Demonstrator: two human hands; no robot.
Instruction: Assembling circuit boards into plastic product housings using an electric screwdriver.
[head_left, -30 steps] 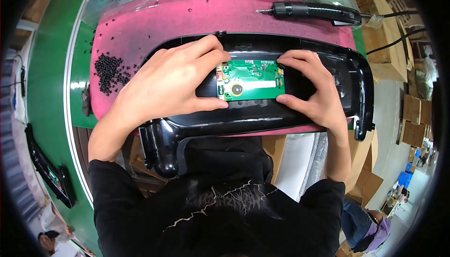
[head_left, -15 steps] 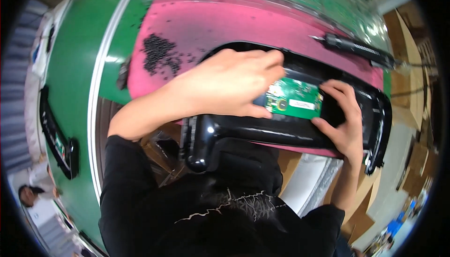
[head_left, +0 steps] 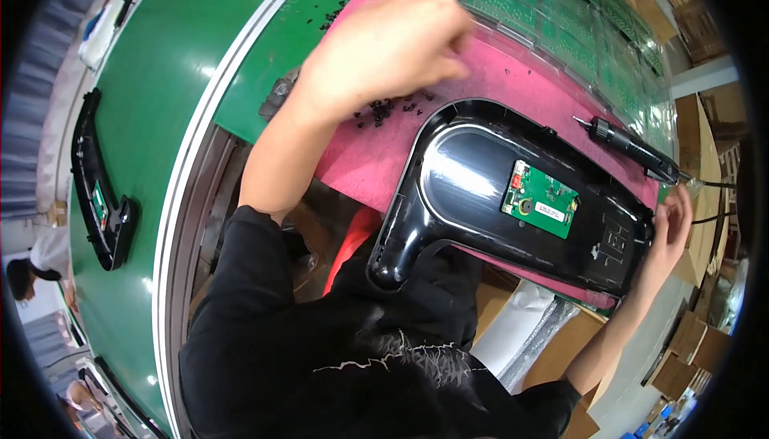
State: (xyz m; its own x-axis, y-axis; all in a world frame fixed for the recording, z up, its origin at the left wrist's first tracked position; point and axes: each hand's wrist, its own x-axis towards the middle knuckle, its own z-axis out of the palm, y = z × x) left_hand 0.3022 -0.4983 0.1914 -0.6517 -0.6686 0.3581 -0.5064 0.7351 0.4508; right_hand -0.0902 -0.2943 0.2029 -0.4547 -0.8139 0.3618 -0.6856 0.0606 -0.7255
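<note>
A black plastic shell (head_left: 465, 227) lies hollow side up on the pink mat (head_left: 360, 167), its short handle-like end toward my body. Inside it rests a green circuit board (head_left: 543, 199), with neither hand on it. My left hand (head_left: 396, 42) hangs over the far left of the mat, above small black screws (head_left: 380, 110). Its fingers are curled but smeared by motion, so what they hold, if anything, cannot be made out. My right hand (head_left: 669, 227) is at the shell's right end, fingers stretched upward and apart, with no held object visible. Close by lies a black electric screwdriver (head_left: 629, 147).
Clear plastic trays of green circuit boards (head_left: 553, 18) stand along the mat's far side. A metal rail (head_left: 188, 167) borders the green table (head_left: 172, 62) at left, where another black shell (head_left: 100, 191) lies. A person (head_left: 48, 263) is at the far left; cardboard boxes (head_left: 681, 359) stand at right.
Both hands have left the circuit board. My left hand has moved up and away over the screws, my right hand to the shell's right end. The shell appears turned and lower right in view.
</note>
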